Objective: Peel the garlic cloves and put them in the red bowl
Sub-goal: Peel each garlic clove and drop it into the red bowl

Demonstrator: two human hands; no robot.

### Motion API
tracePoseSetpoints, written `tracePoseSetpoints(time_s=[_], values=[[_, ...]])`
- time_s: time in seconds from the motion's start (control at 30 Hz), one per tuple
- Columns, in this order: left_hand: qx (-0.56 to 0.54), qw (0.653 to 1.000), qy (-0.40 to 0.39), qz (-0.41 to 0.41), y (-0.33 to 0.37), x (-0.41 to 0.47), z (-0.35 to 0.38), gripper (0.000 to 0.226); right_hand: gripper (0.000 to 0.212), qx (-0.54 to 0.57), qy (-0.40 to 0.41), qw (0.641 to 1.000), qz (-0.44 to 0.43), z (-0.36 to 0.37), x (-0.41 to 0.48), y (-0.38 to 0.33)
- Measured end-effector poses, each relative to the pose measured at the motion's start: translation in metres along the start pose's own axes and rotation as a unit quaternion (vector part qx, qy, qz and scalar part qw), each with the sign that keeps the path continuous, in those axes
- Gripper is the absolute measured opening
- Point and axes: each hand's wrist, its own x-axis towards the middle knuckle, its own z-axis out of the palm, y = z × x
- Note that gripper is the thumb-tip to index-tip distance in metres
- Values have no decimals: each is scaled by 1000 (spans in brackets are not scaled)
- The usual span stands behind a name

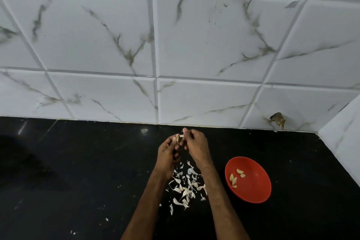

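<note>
Papery peels litter the black counter between 2 forearms, the red bowl (just right) holds about 5 peeled cloves, and beyond, the left hand pinches 1 garlic clove while the right hand pinches its skin, fingers curled.

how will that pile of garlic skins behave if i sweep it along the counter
The garlic skins look paper-thin and curled, so they are probably very light and would scatter rather than slide as one heap. They lie loose and spread over the black counter, so small flakes would likely get left behind. Pinched, they would probably crumple.
</note>
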Motion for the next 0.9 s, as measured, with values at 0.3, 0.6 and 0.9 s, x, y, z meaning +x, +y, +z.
tracePoseSetpoints(time_s=[0.3,0.6,0.9], values=[[58,997,36,18,6,2,0,24,14,-58,20,996,-65,-11,-4,-7],[112,992,27,53,14,-3,1,18,8,-20,23,996,-80,-6,-4,-5],[129,990,4,59,21,-4,2,13,4,40,5,995,-95,-5,-2,-4]])
